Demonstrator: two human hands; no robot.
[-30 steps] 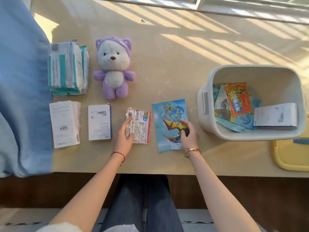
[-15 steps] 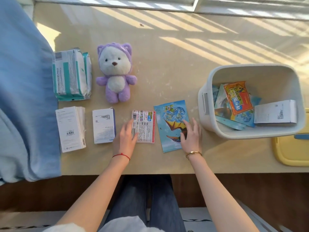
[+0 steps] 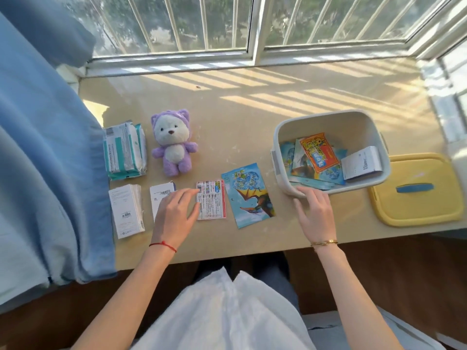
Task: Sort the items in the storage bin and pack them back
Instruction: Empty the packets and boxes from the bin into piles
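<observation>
Pale wood, striped with window light, is the long tabletop (image 3: 252, 117) I am looking down on. My left hand (image 3: 174, 218) lies open and flat, fingers spread, over the small white carton with a blue side (image 3: 161, 195), its fingertips touching the left edge of the red-bordered white printed packet (image 3: 211, 200). Just beside that packet on the right lies the blue glossy sachet printed with a flying dinosaur (image 3: 249, 195), a little tilted. My right hand (image 3: 316, 215) is open too, gripping nothing, its fingertips at the near rim of the off-white plastic storage bin (image 3: 283, 132), which stands at the right of the table. Inside the bin I see more blue sachets, an orange sachet (image 3: 319, 155) on top of them and a white box (image 3: 361, 162) leaning at the right wall. To the right of the bin lies the yellow lid with a blue handle (image 3: 417, 190). Further left on the table are the tall white box with a barcode (image 3: 127, 210), the white-and-teal soft tissue pack (image 3: 125, 150) behind it and the purple-and-white plush bear (image 3: 173, 142), lying face up. Blue cloth (image 3: 45, 173) hangs over the table's left end.
</observation>
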